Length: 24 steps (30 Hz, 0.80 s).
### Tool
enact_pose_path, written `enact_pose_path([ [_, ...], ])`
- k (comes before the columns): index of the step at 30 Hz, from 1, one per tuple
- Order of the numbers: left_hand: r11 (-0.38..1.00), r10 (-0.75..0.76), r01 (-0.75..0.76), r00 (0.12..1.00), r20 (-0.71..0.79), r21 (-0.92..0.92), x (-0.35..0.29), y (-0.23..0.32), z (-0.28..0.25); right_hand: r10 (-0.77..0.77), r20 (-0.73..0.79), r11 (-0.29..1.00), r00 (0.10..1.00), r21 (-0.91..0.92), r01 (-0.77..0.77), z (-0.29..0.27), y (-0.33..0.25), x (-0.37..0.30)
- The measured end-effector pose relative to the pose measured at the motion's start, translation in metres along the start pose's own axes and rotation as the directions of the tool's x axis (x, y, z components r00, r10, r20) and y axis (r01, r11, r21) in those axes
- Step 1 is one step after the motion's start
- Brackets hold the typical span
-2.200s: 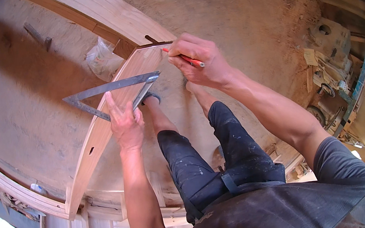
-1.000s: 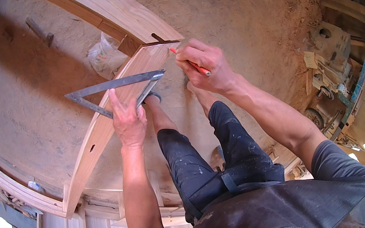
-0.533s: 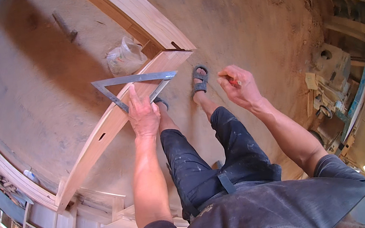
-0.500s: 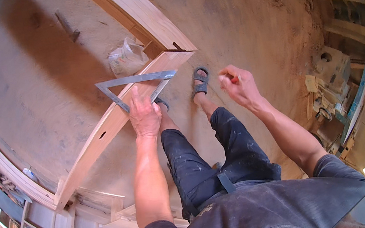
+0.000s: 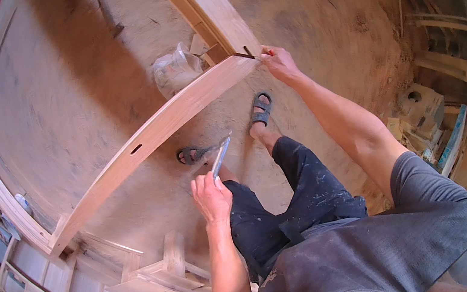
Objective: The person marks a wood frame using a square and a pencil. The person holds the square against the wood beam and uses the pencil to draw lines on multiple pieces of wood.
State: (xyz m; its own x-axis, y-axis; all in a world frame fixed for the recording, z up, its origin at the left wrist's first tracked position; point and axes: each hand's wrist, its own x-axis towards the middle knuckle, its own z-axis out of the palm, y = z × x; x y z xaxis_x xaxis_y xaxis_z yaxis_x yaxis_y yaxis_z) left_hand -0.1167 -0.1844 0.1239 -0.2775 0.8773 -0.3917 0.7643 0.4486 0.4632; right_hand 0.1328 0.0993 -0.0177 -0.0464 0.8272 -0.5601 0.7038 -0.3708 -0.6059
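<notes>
In my left hand is a metal triangle square, now seen nearly edge-on above my leg. The fingers are closed round it. My right hand reaches to the corner of a wooden frame, with its fingers pinched at the joint. Something small and red shows between them, too small to name surely. The near rail is a long pale board with a dark slot in its face. It meets another pale rail at that corner, where a second dark slot shows.
A white plastic bag lies on the dusty floor inside the frame, beside wood offcuts. My sandalled feet stand near the near rail. More wooden frames stand at the lower left. Timber and a machine-like block are at the right.
My right hand has moved left and forward to the frame's corner. My left hand has lifted the triangle square off the near rail, back toward my body, and turned it edge-on.
</notes>
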Motion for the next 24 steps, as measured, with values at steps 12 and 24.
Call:
enact_pose_path([
  [12,0.821,-0.389,0.223,0.892,-0.229,-0.525,-0.085,-0.101,-0.039,-0.192,-0.206,0.867,0.960,-0.494,0.067,-0.094,0.091,0.046],
  [24,0.425,-0.888,0.173,0.269,-0.373,-0.889,-0.244,-0.339,-0.234,-0.071,0.530,0.760,0.845,-0.520,0.390,0.167,-0.136,-0.172],
])
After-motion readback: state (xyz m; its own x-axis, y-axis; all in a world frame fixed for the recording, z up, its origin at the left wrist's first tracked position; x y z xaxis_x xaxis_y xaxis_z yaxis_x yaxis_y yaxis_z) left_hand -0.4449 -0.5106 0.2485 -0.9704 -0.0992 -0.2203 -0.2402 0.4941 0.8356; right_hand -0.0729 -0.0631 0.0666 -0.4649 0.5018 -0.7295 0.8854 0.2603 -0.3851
